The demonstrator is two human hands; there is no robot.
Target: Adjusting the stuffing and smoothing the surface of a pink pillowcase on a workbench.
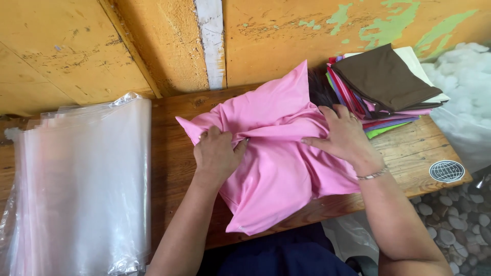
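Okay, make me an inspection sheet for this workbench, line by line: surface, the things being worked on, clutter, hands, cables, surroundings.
Surface: wooden bench, worn, with a round globe sticker at its right end.
Job's things: pink pillow, stuffed, its open end bunched near the left hand.
Clutter: stack of clear plastic bags at left; pile of folded coloured fabrics, brown piece on top.
Hands: left hand grips the bunched pink cloth; right hand presses flat on the pillow, bracelet on the wrist.
Cables: nothing seen.
Surroundings: yellow wall with peeling paint; white stuffing at right; pebbles below.

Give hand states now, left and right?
Left hand: closed, gripping a fold of the pink cloth.
Right hand: open, flat on the pink cloth.
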